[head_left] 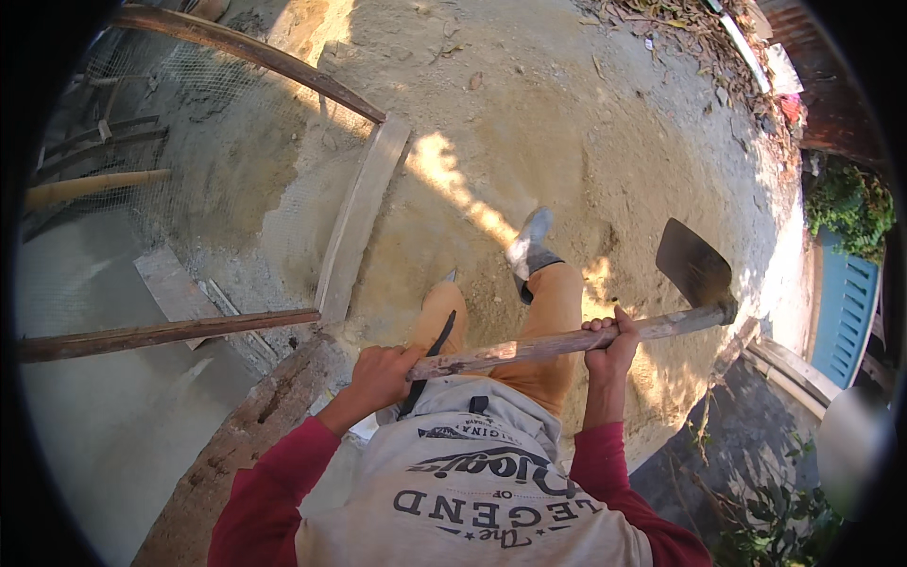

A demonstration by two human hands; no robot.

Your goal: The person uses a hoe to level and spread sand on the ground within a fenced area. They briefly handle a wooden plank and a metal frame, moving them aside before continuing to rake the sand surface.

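At the far left, wire mesh [194, 80] spreads over the ground, with a yellowish pole [104, 186] lying near it. Two wooden beams [170, 336] run in from the left, one far and one near, their right ends meeting a pale plank [364, 222] that stretches between them. A loose board [177, 286] lies between the mesh and the near beam. Nearer, a rough brown ledge [241, 458] slants down to the left. Right of it, the left hand [383, 373] is closed around the butt end of a hoe [515, 351], just in front of the person's grey shirt [472, 496]. The hoe lies across the body, its wooden handle crossing over the tan trousers [551, 317]; farther off, a grey boot [534, 236] stands on sandy soil [529, 123] streaked with sunlight. The right hand [614, 342] is clamped on the handle farther right, toward the head. Beyond it, the dark blade [696, 262] is raised to the far side of the handle. Dry leaves [671, 38] litter the far right; at the right edge are green plants [848, 208] and, nearer, a slotted blue panel [844, 307].
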